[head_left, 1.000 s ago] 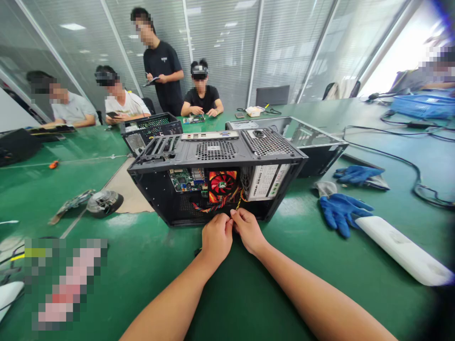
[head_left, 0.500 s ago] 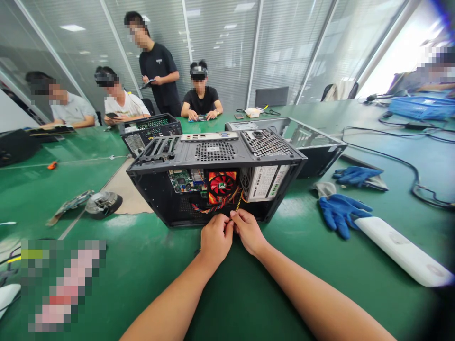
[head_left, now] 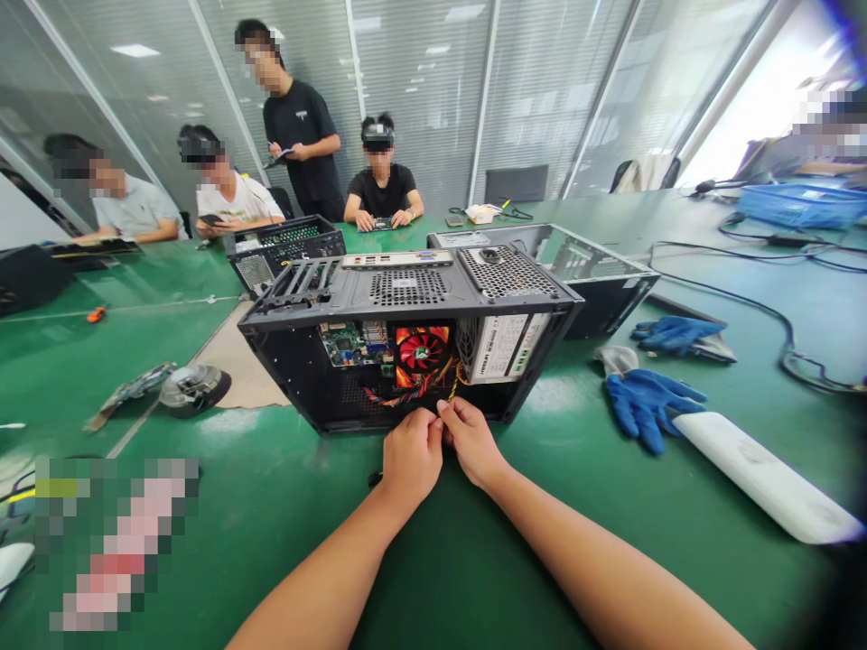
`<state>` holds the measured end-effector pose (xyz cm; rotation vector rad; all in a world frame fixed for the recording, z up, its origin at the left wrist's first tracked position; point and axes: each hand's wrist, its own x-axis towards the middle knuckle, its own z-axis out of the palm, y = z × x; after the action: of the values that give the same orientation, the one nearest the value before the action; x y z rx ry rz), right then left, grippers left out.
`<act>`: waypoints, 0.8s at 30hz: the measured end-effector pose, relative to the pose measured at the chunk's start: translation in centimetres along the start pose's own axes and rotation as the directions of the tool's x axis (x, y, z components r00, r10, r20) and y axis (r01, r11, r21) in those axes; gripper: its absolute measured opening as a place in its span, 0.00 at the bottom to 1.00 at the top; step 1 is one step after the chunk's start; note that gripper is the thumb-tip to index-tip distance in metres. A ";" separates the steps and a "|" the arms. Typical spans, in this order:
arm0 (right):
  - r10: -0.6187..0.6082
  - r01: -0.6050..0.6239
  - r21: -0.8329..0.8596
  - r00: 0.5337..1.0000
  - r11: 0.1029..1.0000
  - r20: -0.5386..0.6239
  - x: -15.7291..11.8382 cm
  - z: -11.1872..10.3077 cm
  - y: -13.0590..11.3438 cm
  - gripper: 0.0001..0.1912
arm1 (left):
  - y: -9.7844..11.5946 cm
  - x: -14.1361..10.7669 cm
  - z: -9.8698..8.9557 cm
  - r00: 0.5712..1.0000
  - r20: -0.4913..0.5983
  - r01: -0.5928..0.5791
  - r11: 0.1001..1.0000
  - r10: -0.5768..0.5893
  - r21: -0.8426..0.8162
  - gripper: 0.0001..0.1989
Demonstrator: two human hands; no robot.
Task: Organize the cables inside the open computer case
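Note:
An open black computer case (head_left: 406, 307) stands on the green table, its open side facing me. Inside are a red fan (head_left: 423, 350), a green circuit board (head_left: 347, 345) and a power supply (head_left: 507, 348) with a white label. Twisted coloured cables (head_left: 399, 395) hang below the fan. My left hand (head_left: 413, 451) and my right hand (head_left: 469, 441) meet at the lower front edge of the case, fingertips pinched together. A yellow-and-black cable (head_left: 453, 388) runs down to the fingers; its end is hidden among them.
Blue gloves (head_left: 647, 402) and a long white object (head_left: 769, 474) lie to the right. A second case (head_left: 602, 280) stands behind, another (head_left: 288, 248) back left. A round metal part (head_left: 195, 390) lies left. Several people are across the table, one standing.
Both hands stay almost in place at the case's lower edge, fingertips still together. The whole view has shifted very slightly.

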<state>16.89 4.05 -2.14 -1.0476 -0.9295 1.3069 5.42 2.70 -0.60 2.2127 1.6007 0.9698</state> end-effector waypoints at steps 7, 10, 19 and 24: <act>-0.013 0.012 -0.009 0.999 1.000 -0.042 0.1 0.2 0.1 0.24 | -0.3 -0.3 0.0 0.996 -0.085 -0.032 0.999 0.033 0.012 0.02; -0.015 0.014 -0.023 0.999 1.000 -0.043 0.1 0.3 0.1 0.24 | -0.3 -0.3 -0.1 0.997 -0.075 -0.020 0.998 0.024 0.056 0.01; -0.030 0.028 -0.034 0.998 0.999 -0.052 0.0 0.4 0.0 0.24 | 0.2 -0.1 -0.4 0.999 -0.027 -0.025 0.984 0.030 0.177 0.06; -0.015 0.017 0.053 0.999 0.998 -0.029 -0.1 0.3 -0.2 0.24 | 0.4 -0.2 -0.4 0.999 -0.023 -0.031 0.983 0.036 0.183 0.07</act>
<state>16.63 4.02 -1.83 -1.0131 -0.8759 1.2935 5.41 2.31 -0.15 2.3627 1.7323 0.8966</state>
